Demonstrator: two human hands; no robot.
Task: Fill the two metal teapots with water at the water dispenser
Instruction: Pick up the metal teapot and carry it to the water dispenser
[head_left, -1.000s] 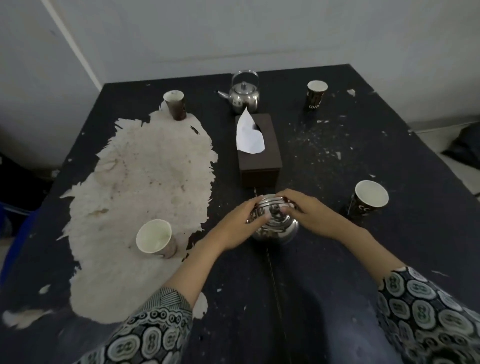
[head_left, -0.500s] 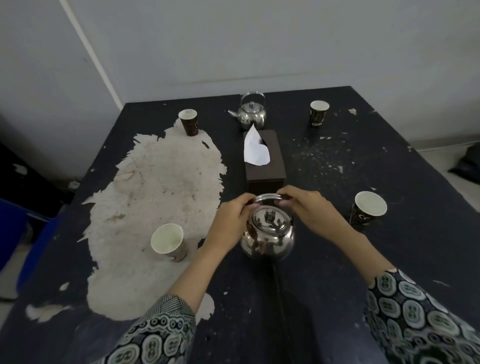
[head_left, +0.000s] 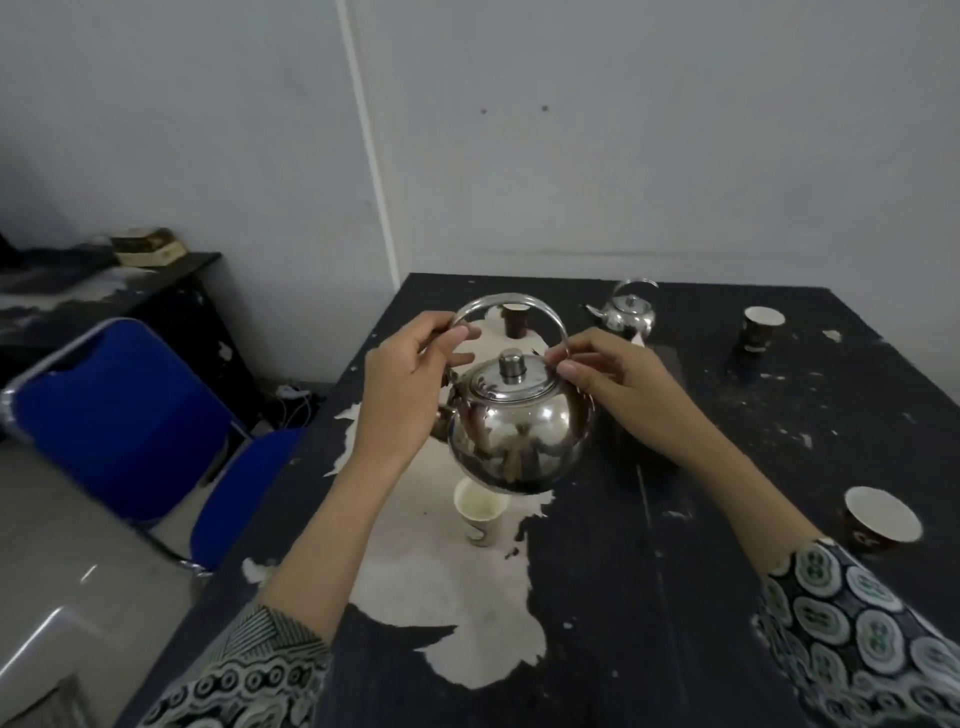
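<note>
Frame centre: the first teapot (head_left: 519, 431) is being held clear of the worktop (head_left: 727, 519) by its bail handle, left hand (head_left: 402, 379) and right hand (head_left: 613, 384) each closed in a grip on one side. Lid on. Upper right: the second teapot (head_left: 626, 314) is sitting untouched. No dispenser is being shown; filling is judged not yet begun.

below teapot (head_left: 519, 431): paper cup (head_left: 480, 512) | left: blue chair (head_left: 130, 415) | right: open tabletop (head_left: 727, 519)
</note>
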